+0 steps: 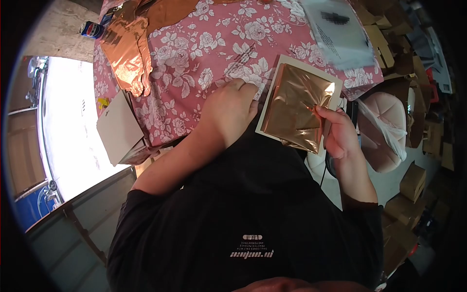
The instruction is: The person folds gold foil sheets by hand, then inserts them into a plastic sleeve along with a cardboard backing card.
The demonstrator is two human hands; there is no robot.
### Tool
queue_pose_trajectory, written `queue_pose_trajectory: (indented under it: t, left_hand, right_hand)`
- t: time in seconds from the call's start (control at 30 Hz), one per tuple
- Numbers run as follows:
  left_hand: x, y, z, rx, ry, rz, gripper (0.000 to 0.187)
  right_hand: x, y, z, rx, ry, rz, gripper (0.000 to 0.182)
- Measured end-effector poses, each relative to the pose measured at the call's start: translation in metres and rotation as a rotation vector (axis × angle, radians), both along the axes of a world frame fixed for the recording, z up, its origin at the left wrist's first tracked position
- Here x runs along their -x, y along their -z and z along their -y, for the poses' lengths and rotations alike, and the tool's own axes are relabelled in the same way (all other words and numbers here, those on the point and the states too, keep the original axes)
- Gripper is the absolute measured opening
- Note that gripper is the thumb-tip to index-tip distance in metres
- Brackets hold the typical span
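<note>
My right hand (339, 130) grips the right edge of a folded, shiny copper-coloured packet (296, 102), thumb on top. Under the packet lies a cream card (273, 100), its border showing on several sides. Both are at the table's front edge, slightly tilted. Just left of them, my left hand (232, 109) rests on the pink floral tablecloth (194, 53) with its fingers curled inward; whether they hold anything is hidden.
More copper-coloured foil pieces (127, 58) lie at the back left, near a blue can (92, 30). Clear plastic bags (340, 36) are at the back right. A white board (119, 129) stands by the left corner. A padded chair (384, 126) and cardboard boxes (412, 182) are at right.
</note>
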State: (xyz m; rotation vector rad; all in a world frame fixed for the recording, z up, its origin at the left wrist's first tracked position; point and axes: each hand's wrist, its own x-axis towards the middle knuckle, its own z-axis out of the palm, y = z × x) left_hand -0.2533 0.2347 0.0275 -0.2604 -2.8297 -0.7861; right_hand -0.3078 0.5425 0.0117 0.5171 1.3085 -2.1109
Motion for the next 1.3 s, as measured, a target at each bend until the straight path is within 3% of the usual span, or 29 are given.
queue_pose_trajectory:
  t: [0.27, 0.97, 1.3]
  left_hand:
    - [-0.001, 0.007, 0.004, -0.112, 0.013, 0.039, 0.026]
    - [-0.011, 0.003, 0.006, -0.083, 0.142, 0.034, 0.037]
    - [-0.014, 0.006, 0.01, -0.131, 0.159, 0.015, 0.033]
  right_hand:
    - [0.006, 0.0, -0.011, -0.02, -0.024, 0.028, 0.03]
    - [-0.001, -0.009, 0.001, -0.003, -0.006, 0.05, 0.035]
    - [0.001, -0.005, 0.005, -0.023, -0.013, -0.039, 0.033]
